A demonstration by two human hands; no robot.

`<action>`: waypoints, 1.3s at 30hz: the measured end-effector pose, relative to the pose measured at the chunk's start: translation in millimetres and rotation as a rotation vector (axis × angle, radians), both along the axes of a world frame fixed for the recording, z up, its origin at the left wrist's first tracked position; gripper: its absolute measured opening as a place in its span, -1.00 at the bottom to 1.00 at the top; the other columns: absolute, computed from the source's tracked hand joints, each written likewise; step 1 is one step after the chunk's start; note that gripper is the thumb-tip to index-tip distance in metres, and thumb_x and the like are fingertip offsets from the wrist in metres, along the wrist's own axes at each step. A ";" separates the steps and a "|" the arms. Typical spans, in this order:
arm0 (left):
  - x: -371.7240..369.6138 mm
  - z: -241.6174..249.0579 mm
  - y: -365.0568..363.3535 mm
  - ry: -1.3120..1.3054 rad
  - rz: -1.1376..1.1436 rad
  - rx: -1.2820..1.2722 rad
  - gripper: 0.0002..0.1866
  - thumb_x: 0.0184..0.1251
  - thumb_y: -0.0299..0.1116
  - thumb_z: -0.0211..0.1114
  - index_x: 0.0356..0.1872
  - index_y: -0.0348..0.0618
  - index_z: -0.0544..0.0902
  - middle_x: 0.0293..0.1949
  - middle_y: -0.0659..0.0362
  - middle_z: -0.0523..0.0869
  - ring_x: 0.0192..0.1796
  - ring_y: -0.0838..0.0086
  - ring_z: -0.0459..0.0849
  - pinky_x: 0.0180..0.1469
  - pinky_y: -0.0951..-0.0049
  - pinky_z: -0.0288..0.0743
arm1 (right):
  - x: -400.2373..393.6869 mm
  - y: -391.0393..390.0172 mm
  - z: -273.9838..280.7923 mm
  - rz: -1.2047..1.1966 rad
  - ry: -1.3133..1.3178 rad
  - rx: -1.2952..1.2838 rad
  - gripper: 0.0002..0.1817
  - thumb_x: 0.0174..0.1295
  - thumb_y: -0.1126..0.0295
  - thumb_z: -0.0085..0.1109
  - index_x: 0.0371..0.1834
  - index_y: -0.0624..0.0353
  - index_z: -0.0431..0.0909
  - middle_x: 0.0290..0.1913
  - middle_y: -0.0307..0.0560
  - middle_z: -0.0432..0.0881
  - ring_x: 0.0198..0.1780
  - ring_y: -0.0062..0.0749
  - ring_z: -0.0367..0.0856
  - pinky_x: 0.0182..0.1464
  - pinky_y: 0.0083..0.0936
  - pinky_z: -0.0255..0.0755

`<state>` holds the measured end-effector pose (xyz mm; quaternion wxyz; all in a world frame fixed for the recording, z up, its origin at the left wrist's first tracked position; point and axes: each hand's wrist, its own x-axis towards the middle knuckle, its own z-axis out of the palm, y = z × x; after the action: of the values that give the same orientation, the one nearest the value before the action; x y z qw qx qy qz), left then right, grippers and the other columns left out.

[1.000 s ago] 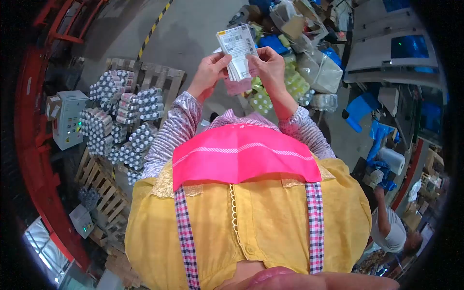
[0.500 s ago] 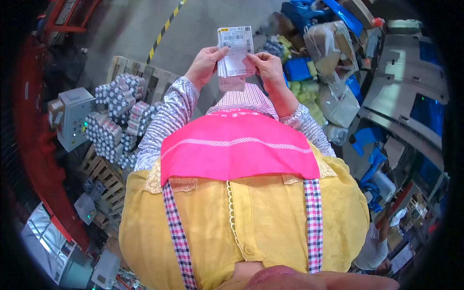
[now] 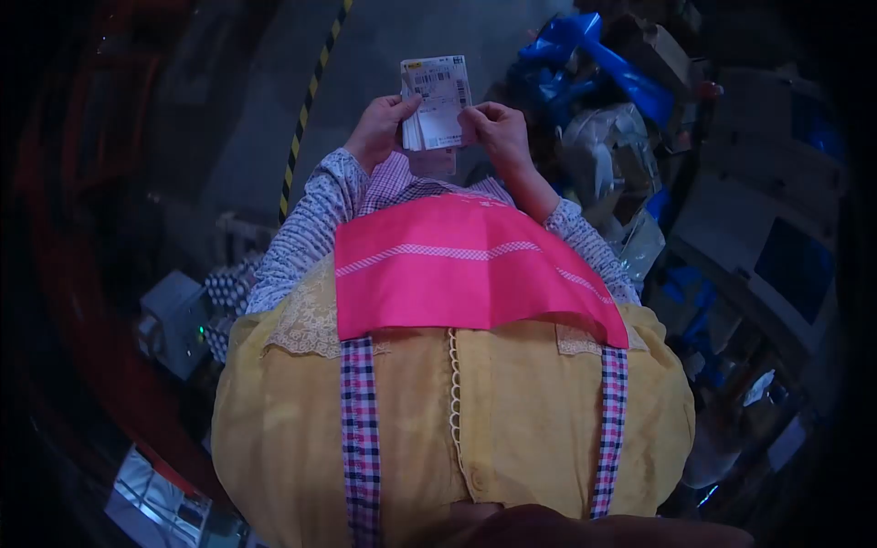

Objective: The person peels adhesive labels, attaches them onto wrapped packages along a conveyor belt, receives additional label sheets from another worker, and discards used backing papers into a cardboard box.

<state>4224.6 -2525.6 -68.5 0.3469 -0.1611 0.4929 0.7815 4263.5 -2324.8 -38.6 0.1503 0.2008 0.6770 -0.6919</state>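
Note:
A stack of shipping labels, white with black barcodes and a yellow mark at the top left, is held up in front of my apron. My left hand clamps the stack's left side, thumb on top. At the right edge, my right hand pinches the labels between thumb and fingers. One lower slip sticks out below the rest. Beneath it lies the pink bib of my checked apron. The small print is too fine to read.
Blue plastic sheeting and clear bags are heaped at the right. Yellow-black floor tape runs along the left. A grey control box stands beside wrapped rolls or bottles. A person is at the lower right.
The picture has become much darker. My view has shifted, so the pallet goods at left sit lower. Both hands still hold the labels, now slightly further left in view.

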 end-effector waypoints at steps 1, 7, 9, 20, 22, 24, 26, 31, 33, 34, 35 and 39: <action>-41.3 -5.8 5.0 -0.011 0.000 0.017 -0.70 0.39 -0.27 0.15 -0.09 -0.37 0.54 -0.23 0.05 0.69 -0.24 0.38 0.72 -0.19 0.39 0.64 | -39.9 4.9 -7.8 0.001 0.038 0.113 -0.76 0.22 0.34 0.22 -0.35 0.37 0.63 -0.44 -0.11 0.66 -0.43 -0.55 0.61 -0.38 -0.63 0.50; -235.7 -6.4 25.6 0.000 -0.155 0.022 -0.69 0.39 -0.26 0.17 -0.15 -0.39 0.57 -0.26 0.08 0.69 -0.28 0.43 0.70 -0.19 0.44 0.62 | -219.3 32.5 -6.1 -0.017 -0.002 0.150 -0.78 0.21 0.36 0.22 -0.39 0.35 0.60 -0.51 -0.16 0.61 -0.50 -0.61 0.53 -0.45 -0.67 0.42; -313.4 -4.2 40.8 -0.032 -0.206 0.042 -0.70 0.38 -0.25 0.17 -0.18 -0.38 0.59 -0.28 0.09 0.69 -0.31 0.47 0.69 -0.20 0.48 0.60 | -287.7 46.8 -5.5 -0.035 -0.032 0.114 -0.79 0.24 0.36 0.19 -0.40 0.32 0.58 -0.54 -0.22 0.56 -0.54 -0.66 0.43 -0.49 -0.70 0.32; -606.7 1.4 200.3 0.178 -0.344 -0.198 -0.68 0.34 -0.28 0.18 -0.16 -0.44 0.59 -0.31 0.14 0.68 -0.32 0.56 0.64 -0.27 0.52 0.54 | -559.9 199.5 -26.9 -0.166 0.102 0.327 -0.78 0.18 0.36 0.11 -0.40 0.34 0.59 -0.55 0.06 0.60 -0.50 -0.33 0.61 -0.42 -0.42 0.43; -710.6 14.5 246.1 0.533 -0.310 -0.291 -0.68 0.30 -0.30 0.20 -0.14 -0.44 0.61 -0.27 0.10 0.70 -0.25 0.52 0.64 -0.21 0.45 0.54 | -665.5 243.2 -17.7 -0.175 0.442 0.709 -0.80 0.20 0.37 0.06 -0.40 0.30 0.54 -0.49 0.21 0.57 -0.39 0.04 0.63 -0.33 -0.27 0.46; -765.6 -8.7 277.4 0.389 -0.273 -0.392 -0.75 0.27 -0.36 0.21 -0.24 -0.42 0.65 -0.35 0.18 0.68 -0.31 0.57 0.60 -0.27 0.51 0.51 | -714.5 264.9 -0.9 -0.272 0.243 0.554 -0.84 0.15 0.37 0.15 -0.37 0.26 0.58 -0.43 0.11 0.63 -0.40 -0.11 0.66 -0.26 -0.28 0.48; -821.7 29.3 314.3 0.407 -0.339 -0.546 -0.77 0.27 -0.38 0.21 -0.29 -0.41 0.66 -0.43 0.23 0.67 -0.44 0.64 0.57 -0.43 0.57 0.44 | -773.4 298.2 27.9 -0.250 0.220 0.567 -0.86 0.15 0.39 0.16 -0.36 0.25 0.60 -0.42 0.06 0.65 -0.41 -0.16 0.66 -0.26 -0.28 0.49; -939.8 72.5 374.2 0.542 -0.207 -0.526 -0.74 0.27 -0.34 0.23 -0.35 -0.43 0.65 -0.50 0.24 0.66 -0.45 0.65 0.55 -0.45 0.54 0.42 | -899.6 352.2 80.3 -0.399 0.555 0.760 -0.83 0.18 0.39 0.15 -0.36 0.31 0.55 -0.45 0.08 0.64 -0.44 -0.29 0.66 -0.38 -0.43 0.47; -998.8 83.2 398.7 0.613 -0.209 -0.573 -0.69 0.28 -0.27 0.26 -0.35 -0.42 0.65 -0.50 0.24 0.66 -0.44 0.64 0.55 -0.45 0.52 0.43 | -957.2 376.7 80.4 -0.391 0.587 0.721 -0.82 0.20 0.39 0.14 -0.37 0.33 0.52 -0.46 0.02 0.64 -0.43 -0.31 0.64 -0.37 -0.42 0.45; -1041.8 79.8 416.5 0.605 -0.186 -0.546 -0.68 0.31 -0.24 0.24 -0.34 -0.39 0.65 -0.46 0.23 0.67 -0.41 0.64 0.56 -0.41 0.52 0.44 | -999.5 394.4 87.0 -0.355 0.496 0.617 -0.82 0.20 0.40 0.16 -0.37 0.34 0.52 -0.47 0.00 0.64 -0.43 -0.36 0.62 -0.36 -0.42 0.45; -1085.6 60.9 437.3 0.596 -0.078 -0.288 -0.70 0.35 -0.25 0.20 -0.30 -0.37 0.65 -0.40 0.22 0.68 -0.35 0.64 0.56 -0.36 0.54 0.45 | -1038.6 409.5 94.0 -0.314 0.379 0.502 -0.81 0.19 0.41 0.17 -0.38 0.36 0.52 -0.47 -0.02 0.63 -0.42 -0.40 0.60 -0.35 -0.42 0.45; -1251.8 69.8 496.0 0.612 -0.279 -0.091 -0.71 0.36 -0.27 0.19 -0.29 -0.36 0.66 -0.46 0.27 0.63 -0.42 0.69 0.49 -0.41 0.54 0.37 | -1177.5 483.6 99.8 -0.198 0.330 0.067 -0.91 0.23 0.44 0.16 -0.38 0.22 0.54 -0.52 -0.31 0.52 -0.49 -0.73 0.42 -0.45 -0.72 0.29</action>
<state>2972.8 -2029.6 1.3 0.2786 0.1346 0.6259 0.7159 3086.0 -1841.1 61.2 -0.0383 0.1549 0.6923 -0.7038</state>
